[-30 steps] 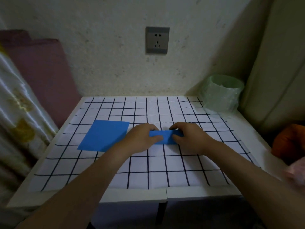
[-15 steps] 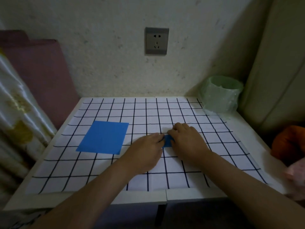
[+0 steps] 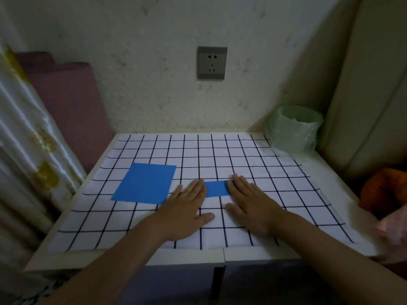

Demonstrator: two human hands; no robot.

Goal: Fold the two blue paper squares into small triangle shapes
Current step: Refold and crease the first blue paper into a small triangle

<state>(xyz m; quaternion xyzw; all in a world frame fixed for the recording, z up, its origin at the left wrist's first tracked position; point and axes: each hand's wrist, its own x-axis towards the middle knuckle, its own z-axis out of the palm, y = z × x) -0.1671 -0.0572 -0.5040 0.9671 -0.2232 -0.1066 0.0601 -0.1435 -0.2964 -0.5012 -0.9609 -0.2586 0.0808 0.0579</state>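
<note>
While hands [image 3: 220, 208] flat, folded paper [image 3: 215, 188] between fingertips

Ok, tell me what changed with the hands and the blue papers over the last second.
The left hand and right hand released their curled-finger pinch on the folded blue paper, closed in over it, then slid apart. They now lie flat, straight fingers pressing at its two ends. The unfolded blue square stayed put on the grid mat.
</note>
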